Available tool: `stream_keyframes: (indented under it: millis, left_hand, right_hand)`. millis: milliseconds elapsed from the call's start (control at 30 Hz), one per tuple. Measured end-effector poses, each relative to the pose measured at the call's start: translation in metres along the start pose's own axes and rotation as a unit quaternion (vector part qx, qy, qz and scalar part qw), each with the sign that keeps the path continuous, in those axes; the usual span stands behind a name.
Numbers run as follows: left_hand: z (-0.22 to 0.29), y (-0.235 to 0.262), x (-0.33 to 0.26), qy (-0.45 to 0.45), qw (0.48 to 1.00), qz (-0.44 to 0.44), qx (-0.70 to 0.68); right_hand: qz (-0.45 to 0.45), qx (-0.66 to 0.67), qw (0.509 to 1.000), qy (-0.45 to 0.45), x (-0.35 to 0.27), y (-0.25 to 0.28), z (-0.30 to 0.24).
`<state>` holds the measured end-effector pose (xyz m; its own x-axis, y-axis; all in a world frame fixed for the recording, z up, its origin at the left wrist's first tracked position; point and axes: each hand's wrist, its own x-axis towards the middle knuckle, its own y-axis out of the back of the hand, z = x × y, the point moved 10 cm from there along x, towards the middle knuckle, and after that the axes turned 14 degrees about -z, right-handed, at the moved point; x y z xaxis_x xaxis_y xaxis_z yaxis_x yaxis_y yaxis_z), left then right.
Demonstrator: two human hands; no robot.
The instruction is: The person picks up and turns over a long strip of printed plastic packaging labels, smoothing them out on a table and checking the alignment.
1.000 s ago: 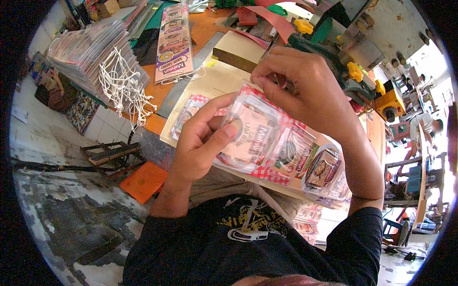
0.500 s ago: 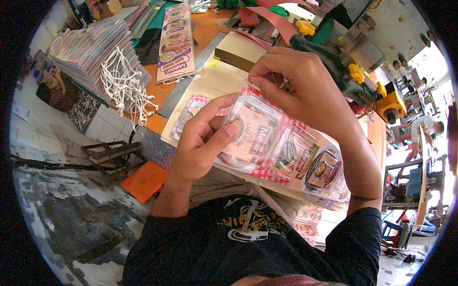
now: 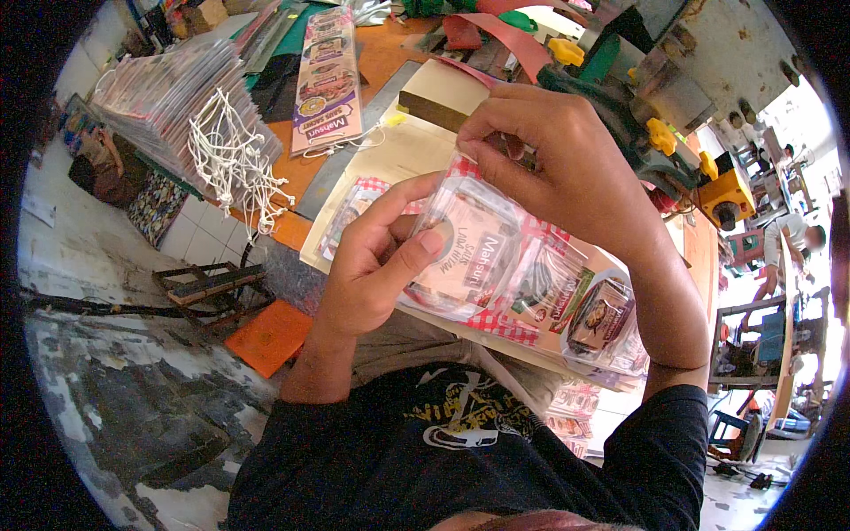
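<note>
Patchy grey flooring (image 3: pixel 133 416) and an orange workbench (image 3: pixel 390 40) surround the work. At the centre, a clear plastic packet with a printed pink face (image 3: pixel 469 257) is held tilted above the near side of the bench. The left hand (image 3: pixel 376 265) pinches its left side, thumb flat on the front and fingers behind. The right hand (image 3: pixel 549 159) has its thumb and forefinger pressed together at the packet's upper end; what, if anything, lies between them is too small to tell. My reading is that the step in hand is fine work on that upper end, and the next move calls for a steady left grip and a light, exact right pinch.

Just beside and beneath lie red-checked printed packs (image 3: pixel 509 329) on a cream board (image 3: pixel 390 164). Farther out are 1 long printed strip (image 3: pixel 326 80), a stack of sleeved cards (image 3: pixel 168 97) with white cords (image 3: pixel 232 168), and yellow knobs (image 3: pixel 660 134) on machinery.
</note>
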<state>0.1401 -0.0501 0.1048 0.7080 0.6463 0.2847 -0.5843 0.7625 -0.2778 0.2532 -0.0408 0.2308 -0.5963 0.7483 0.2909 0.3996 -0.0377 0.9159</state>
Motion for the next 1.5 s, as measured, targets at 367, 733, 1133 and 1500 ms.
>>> stream_keyframes:
  millis: [367, 733, 1133, 1500]
  left_hand:
    - [0.003, -0.004, 0.002, 0.011, 1.000, -0.002, 0.013]
    - [0.001, 0.002, 0.007, 0.012, 0.997, 0.020, 0.071]
    - [-0.004, 0.027, -0.008, 0.002, 0.997, 0.064, 0.044]
    - [-0.019, 0.135, -0.070, -0.045, 0.987, 0.156, -0.013]
  right_hand:
    - [0.039, -0.093, 0.994, -0.038, -0.001, 0.002, -0.009]
    - [0.079, -0.127, 0.983, -0.108, 0.000, -0.004, 0.003]
    - [0.030, -0.010, 0.997, -0.077, 0.006, -0.016, 0.017]
    - [-0.148, 0.019, 0.968, -0.201, -0.100, -0.046, 0.046]
